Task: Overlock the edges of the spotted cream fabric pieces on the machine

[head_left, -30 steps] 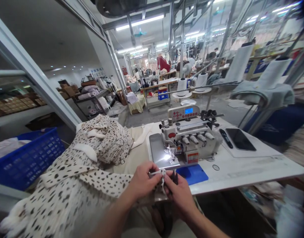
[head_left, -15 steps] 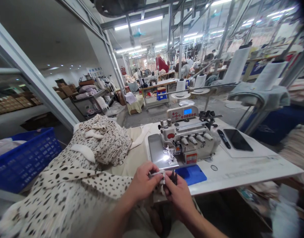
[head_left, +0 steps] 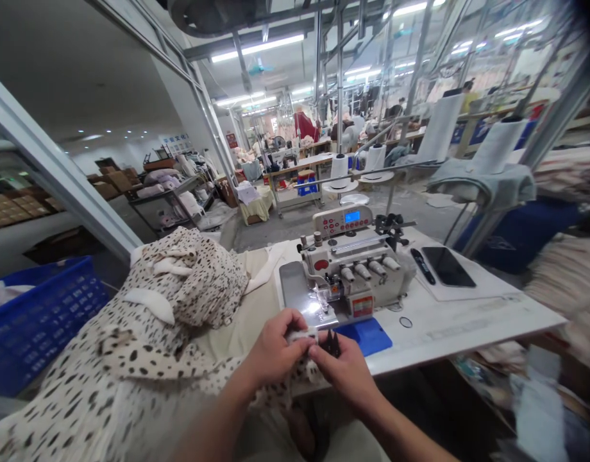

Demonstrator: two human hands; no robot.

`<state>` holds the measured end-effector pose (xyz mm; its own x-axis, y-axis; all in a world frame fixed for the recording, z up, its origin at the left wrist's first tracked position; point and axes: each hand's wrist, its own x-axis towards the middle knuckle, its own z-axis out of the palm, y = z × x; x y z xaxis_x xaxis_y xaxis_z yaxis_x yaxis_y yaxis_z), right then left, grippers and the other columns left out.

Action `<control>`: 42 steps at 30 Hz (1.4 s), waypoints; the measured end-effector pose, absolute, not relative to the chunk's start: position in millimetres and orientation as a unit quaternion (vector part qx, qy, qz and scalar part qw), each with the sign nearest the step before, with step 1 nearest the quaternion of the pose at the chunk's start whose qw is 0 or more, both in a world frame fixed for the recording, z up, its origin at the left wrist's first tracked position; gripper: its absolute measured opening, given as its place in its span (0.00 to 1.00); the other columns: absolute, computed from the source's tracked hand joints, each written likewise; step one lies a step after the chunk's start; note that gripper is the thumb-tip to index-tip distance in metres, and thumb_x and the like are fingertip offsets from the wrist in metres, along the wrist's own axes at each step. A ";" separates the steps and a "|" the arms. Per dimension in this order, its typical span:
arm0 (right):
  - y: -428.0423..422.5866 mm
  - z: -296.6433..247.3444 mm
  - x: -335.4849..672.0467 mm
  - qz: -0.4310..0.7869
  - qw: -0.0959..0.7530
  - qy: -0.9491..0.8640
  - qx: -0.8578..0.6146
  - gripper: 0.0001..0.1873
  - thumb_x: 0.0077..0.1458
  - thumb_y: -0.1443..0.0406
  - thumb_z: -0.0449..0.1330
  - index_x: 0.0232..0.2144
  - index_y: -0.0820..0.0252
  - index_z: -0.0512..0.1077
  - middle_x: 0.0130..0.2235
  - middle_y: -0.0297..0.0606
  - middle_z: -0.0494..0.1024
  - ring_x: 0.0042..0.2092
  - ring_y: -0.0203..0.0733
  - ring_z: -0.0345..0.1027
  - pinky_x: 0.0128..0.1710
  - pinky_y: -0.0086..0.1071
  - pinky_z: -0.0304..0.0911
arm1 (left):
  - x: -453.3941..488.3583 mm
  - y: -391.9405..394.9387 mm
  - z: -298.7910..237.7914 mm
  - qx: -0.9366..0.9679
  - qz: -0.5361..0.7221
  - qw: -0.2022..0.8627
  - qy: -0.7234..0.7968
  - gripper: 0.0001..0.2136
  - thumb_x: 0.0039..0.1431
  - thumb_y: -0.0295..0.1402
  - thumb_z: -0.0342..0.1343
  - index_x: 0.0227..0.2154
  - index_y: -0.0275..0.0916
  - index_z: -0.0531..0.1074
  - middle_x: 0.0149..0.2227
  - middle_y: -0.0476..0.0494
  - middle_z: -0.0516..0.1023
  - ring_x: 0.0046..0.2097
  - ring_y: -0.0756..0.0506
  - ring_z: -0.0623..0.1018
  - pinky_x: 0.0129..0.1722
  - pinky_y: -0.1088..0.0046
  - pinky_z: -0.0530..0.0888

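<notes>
My left hand (head_left: 274, 350) is closed, pinching a white edge of the spotted cream fabric (head_left: 145, 333) at the table's front edge. My right hand (head_left: 345, 372) is closed too, touching the same white edge and holding small dark thread snips (head_left: 332, 343) whose tips point up. Both hands meet just in front of the overlock sewing machine (head_left: 355, 273). The spotted fabric trails from my hands to a large heap on the left.
A blue mat (head_left: 367, 335) lies by the machine. A black phone (head_left: 447, 266) and a dark remote-like object (head_left: 422, 265) rest on the white table (head_left: 468, 321). A blue crate (head_left: 35, 321) stands at left. Thread cones (head_left: 340, 170) rise behind; other workers sit far back.
My hands have drawn closer together on the white edge and shifted slightly left and down in view. The camera has tilted a little; the machine sits as before.
</notes>
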<state>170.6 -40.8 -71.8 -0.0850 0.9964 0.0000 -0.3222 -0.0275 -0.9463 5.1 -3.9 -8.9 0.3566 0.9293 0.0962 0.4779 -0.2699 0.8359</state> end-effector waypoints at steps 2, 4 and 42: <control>-37.9 -71.6 173.5 0.593 0.542 -0.425 -0.416 0.17 0.51 0.53 0.69 0.27 0.62 0.77 0.24 0.32 0.72 0.24 0.32 0.55 0.24 0.27 0.53 | 7.5 1.2 -8.3 0.736 0.308 0.377 0.471 0.09 0.54 0.34 0.62 0.35 0.39 0.70 0.33 0.49 0.74 0.35 0.48 0.72 0.36 0.75 0.69; -36.1 -72.9 176.1 0.578 0.548 -0.422 -0.433 0.18 0.51 0.52 0.68 0.25 0.62 0.76 0.23 0.32 0.72 0.23 0.33 0.56 0.24 0.28 0.55 | 9.8 6.1 -8.0 0.740 0.305 0.381 0.464 0.09 0.55 0.36 0.62 0.35 0.39 0.71 0.33 0.49 0.75 0.35 0.48 0.73 0.36 0.74 0.69; -4.8 -30.0 245.6 0.037 0.176 -0.770 -0.612 0.20 0.66 0.62 0.50 0.28 0.60 0.77 0.31 0.47 0.82 0.31 0.46 0.74 0.30 0.34 0.54 | 50.0 -0.9 -50.0 0.896 0.259 -0.088 0.351 0.08 0.68 0.27 0.52 0.45 0.38 0.74 0.47 0.40 0.78 0.46 0.41 0.73 0.45 0.61 0.70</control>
